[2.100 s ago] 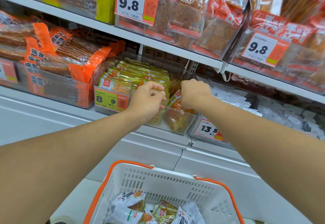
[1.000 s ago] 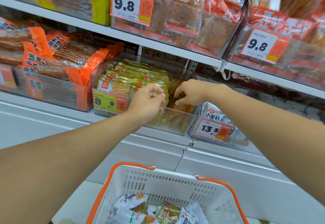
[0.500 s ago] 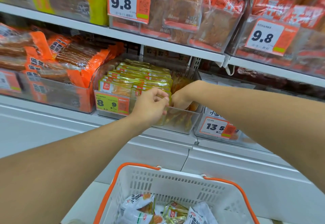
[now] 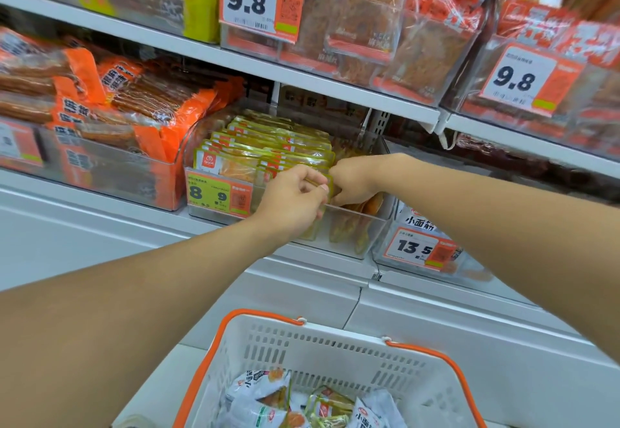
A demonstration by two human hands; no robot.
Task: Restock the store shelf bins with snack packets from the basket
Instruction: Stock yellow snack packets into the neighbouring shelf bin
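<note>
The left hand [image 4: 295, 199] is curled, thumb and fingers pinching the top edge of a yellow-green packet [image 4: 323, 181] at the front of the clear bin [image 4: 349, 226]. The right hand [image 4: 352, 181] reaches down into the right side of the same bin, fingers bent among the orange packets [image 4: 364, 207] there; whether it grips one I cannot tell. The two hands are almost touching. The bin sits at the front edge of the middle shelf [image 4: 302, 253], its left part filled with a neat upright row of yellow-green packets [image 4: 268, 149], its right part loosely filled and leaning. Below, the basket [image 4: 339, 343] with orange handles holds more snack packets [image 4: 261, 394], so restocking looks unfinished.

The risk, as I judge it: the row stands only because it is packed tight, and a tug by the pinching hand could topple it forward. The loose packets could slump across the gap, mixing the two kinds. Crowded hands could also knock the price tag [image 4: 218, 194].
</note>
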